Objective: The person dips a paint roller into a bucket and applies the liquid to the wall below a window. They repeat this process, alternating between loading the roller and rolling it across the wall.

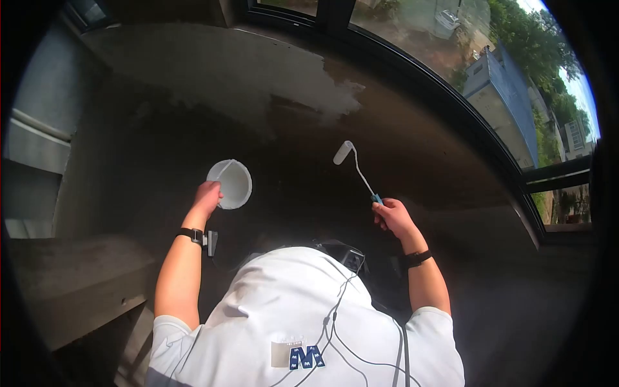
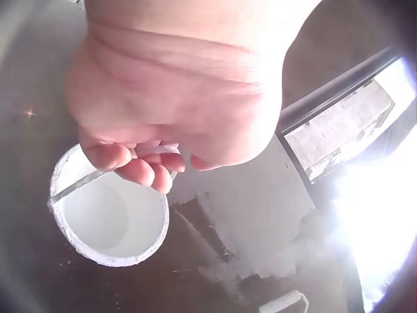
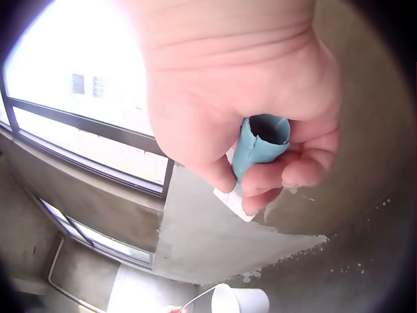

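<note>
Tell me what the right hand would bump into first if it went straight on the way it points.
Most likely the wall below the window, with the roller held in the right hand touching first, near the pale patch; the gap is hard to judge.

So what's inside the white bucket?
Inside the bucket are white walls and a pale round patch deeper down. I can't tell if that's paint or just the bottom. The handle crosses the opening, and the left hand hides part of the rim.
</note>
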A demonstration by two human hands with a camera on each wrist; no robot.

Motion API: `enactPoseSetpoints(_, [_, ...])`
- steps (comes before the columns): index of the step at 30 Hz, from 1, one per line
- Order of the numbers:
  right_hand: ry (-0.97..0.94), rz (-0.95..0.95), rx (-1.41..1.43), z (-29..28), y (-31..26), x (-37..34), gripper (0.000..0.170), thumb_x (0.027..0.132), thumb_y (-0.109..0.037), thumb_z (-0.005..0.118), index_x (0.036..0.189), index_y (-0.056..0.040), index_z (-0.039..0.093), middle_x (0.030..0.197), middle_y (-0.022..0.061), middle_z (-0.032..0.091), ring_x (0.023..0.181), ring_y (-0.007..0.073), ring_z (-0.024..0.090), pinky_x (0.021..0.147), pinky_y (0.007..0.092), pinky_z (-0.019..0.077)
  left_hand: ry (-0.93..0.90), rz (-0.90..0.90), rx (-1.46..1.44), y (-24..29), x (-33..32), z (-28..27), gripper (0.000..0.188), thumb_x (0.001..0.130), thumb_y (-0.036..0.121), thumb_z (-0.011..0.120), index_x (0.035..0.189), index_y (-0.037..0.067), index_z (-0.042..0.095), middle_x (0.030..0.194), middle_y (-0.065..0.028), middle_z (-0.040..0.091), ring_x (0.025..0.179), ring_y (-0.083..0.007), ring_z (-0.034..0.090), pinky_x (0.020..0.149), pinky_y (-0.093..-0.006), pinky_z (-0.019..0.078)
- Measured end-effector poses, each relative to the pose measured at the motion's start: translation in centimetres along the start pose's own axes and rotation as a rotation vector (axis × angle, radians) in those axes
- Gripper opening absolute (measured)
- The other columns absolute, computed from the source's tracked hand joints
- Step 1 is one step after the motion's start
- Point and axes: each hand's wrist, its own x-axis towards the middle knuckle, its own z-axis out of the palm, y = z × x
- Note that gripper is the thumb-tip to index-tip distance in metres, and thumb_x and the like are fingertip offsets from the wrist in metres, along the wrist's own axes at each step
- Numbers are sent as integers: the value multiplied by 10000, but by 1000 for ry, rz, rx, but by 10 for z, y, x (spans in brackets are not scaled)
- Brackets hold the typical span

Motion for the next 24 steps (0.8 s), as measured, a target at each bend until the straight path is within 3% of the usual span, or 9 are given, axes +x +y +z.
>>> enactPoseSetpoints(3, [-121,-53,-37,-6,-25,-3,226,945,-245,592,868,-33,602,641,41,596,494,98,504,451,238,399,-68,137,-14,22,2,47,268,858,230,473,758,18,603,707,-68,596,634,-169,545,597,-334,437])
enactPoseSetpoints(5, [-295,-70,11,-6,-41,-3,232,951,-246,584,895,-22,612,645,46,600,498,104,516,457,242,414,-60,156,18,45,-1,74,263,855,218,468,750,16,599,715,-75,604,651,-180,559,615,-343,446])
enactPoseSetpoints(7, [-352,-62,-34,-4,-55,-1,262,959,-264,568,907,-13,617,649,52,602,500,115,527,461,249,426,-64,165,69,64,-8,101,258,852,206,463,742,14,596,722,-82,613,667,-190,574,634,-353,456])
enactPoseSetpoints(9, [-479,70,-124,6,-78,-1,284,970,-266,547,900,0,617,674,54,593,552,113,558,449,253,424,-101,165,44,79,-15,113,249,850,189,460,754,6,597,737,-96,625,695,-207,592,655,-363,464])
enactPoseSetpoints(12, [-551,105,-207,37,-100,6,279,958,-260,535,886,-4,620,678,55,586,542,121,547,461,279,431,-133,164,149,94,-24,111,260,857,195,472,814,-18,614,789,-146,653,755,-249,628,702,-378,486])
enactPoseSetpoints(17, [-528,255,-144,89,-124,22,187,895,-176,517,832,-20,599,716,58,579,582,148,518,536,337,450,-173,214,307,112,-38,116,295,865,202,477,898,-47,632,884,-218,673,861,-327,658,778,-404,497])
enactPoseSetpoints(19, [-512,388,21,108,-134,27,167,902,-164,513,821,-34,579,729,59,577,581,148,515,533,333,440,-199,276,352,118,-43,107,312,864,205,478,936,-53,638,909,-230,672,886,-348,656,797,-412,496])
enactPoseSetpoints(24, [-414,533,273,125,-128,29,198,957,-186,471,820,-63,543,674,5,522,558,91,473,488,245,361,-330,318,455,131,-53,101,332,874,199,475,1022,-60,621,971,-279,650,954,-402,635,844,-428,492])
